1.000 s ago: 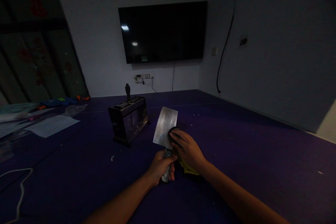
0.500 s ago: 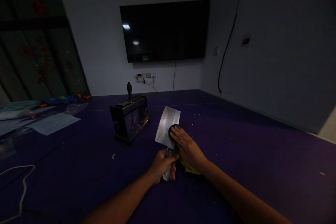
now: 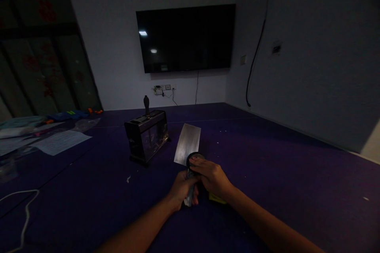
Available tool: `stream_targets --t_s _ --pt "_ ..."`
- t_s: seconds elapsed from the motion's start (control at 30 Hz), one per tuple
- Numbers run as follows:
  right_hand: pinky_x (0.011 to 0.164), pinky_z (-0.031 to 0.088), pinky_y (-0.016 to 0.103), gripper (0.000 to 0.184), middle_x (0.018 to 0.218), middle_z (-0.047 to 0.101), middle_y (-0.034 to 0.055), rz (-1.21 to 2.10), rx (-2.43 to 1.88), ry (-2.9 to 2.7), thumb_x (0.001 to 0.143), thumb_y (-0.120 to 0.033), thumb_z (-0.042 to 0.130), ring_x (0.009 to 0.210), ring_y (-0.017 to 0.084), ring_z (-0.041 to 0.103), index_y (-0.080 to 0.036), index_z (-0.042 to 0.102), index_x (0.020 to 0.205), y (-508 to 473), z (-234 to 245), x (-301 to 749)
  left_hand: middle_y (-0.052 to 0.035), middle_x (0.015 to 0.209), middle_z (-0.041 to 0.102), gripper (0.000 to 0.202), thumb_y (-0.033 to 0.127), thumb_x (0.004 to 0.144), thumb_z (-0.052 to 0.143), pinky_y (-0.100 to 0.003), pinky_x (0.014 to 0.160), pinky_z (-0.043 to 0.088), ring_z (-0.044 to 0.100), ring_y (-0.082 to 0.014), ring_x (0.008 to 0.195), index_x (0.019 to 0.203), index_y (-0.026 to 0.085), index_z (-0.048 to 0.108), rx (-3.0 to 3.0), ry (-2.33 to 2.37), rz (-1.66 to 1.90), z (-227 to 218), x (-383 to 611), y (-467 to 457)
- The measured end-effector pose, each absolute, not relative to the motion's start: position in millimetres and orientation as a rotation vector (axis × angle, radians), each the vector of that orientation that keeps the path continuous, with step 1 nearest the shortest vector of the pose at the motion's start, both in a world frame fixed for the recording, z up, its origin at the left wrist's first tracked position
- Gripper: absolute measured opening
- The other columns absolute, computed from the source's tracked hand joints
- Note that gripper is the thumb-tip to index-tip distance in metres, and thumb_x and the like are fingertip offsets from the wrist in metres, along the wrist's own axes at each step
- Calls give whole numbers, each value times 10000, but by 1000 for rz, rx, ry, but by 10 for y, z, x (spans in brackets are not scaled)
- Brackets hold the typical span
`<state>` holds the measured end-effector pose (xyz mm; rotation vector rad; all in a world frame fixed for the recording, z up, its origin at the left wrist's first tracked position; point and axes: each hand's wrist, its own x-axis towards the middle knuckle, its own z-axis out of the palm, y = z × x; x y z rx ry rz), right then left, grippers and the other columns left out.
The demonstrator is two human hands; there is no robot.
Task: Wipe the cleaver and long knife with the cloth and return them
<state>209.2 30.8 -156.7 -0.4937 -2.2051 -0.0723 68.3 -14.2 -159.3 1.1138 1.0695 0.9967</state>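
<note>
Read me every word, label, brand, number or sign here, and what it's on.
"福", probably: blurred red character on the dark panelled door.
White paper sheet: faint lines, too small to read.
Rectangular grey metal cleaver blade: none readable.

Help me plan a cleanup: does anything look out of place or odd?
A few white scraps lie on the purple surface left of centre and far right, like litter. On the right wall, a black cable hangs loosely, its lower end seemingly unattached. The cleaver in the left hand shows no obvious damage in this dim light.
</note>
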Motion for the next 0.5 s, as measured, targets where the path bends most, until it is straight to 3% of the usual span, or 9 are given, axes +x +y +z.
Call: stream_targets --t_s 0.5 --pt "956 451 384 532 1167 601 93 -70 -511 -2218 666 15 367 1129 201 522 -168 628 1091 305 -1571 2089 1 425 511 380 505 643 602 -192 313 295 471 -111 300 617 139 504 1120 1082 987 -1574 670 -160"
